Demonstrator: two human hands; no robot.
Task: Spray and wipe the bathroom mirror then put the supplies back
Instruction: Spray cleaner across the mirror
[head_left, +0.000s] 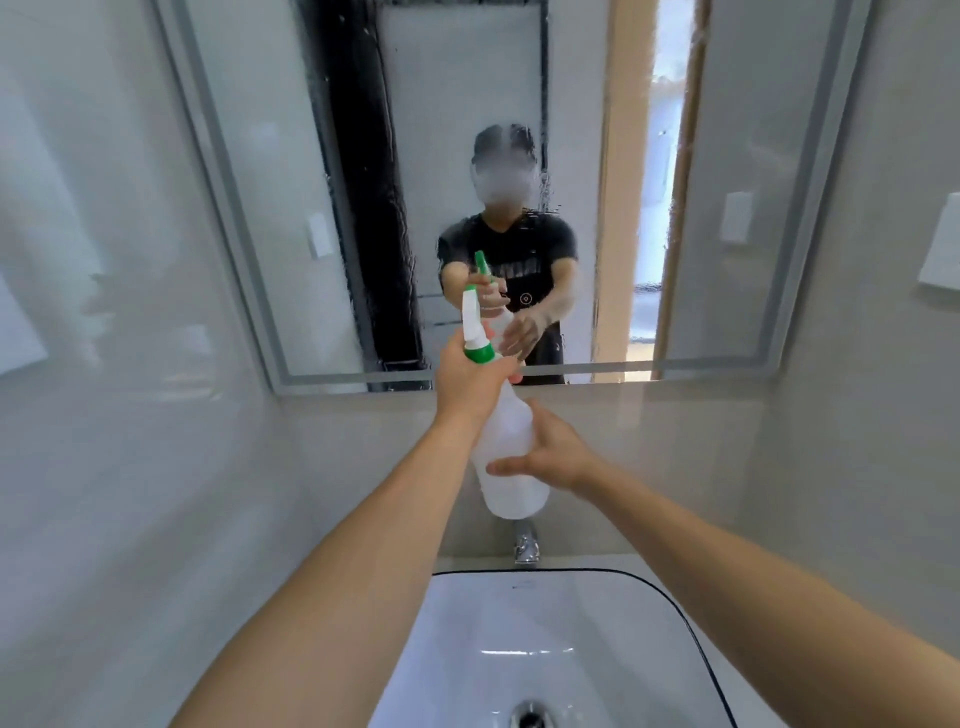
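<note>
The translucent white plastic spray bottle with the green collar and white trigger head (506, 441) hangs at the centre of the frame, tilted, its nozzle pointing up toward the lower middle of the wall-mounted rectangular mirror with the pale frosted border (249, 208). The left hand (475, 382) is wrapped round the bottle's neck just below the green collar. The right hand (550, 452) lies flat against the lower side of the bottle body with its fingers straight, steadying it rather than clasping it.

The glass already carries streaks and running droplets down its middle part, so I judge spraying to be under way and wiping not yet begun; no cloth is in view.

What could go wrong: the bottle's weight hangs from the neck grip alone, and a wet grip could let it slip. It would then drop onto the chrome tap (525, 543) directly below its base or into the white ceramic basin with the dark rim (675, 603) at the bottom of the frame. Runs left too long would likely trickle past the mirror's lower edge onto the pale glossy tiled wall (130, 441).

The nozzle sits close to the mirror's bottom edge, so forward room looks slight. To left and right the walls stand well apart from the arms, and the white wall plate (943, 244) at the right edge is clear of them.
</note>
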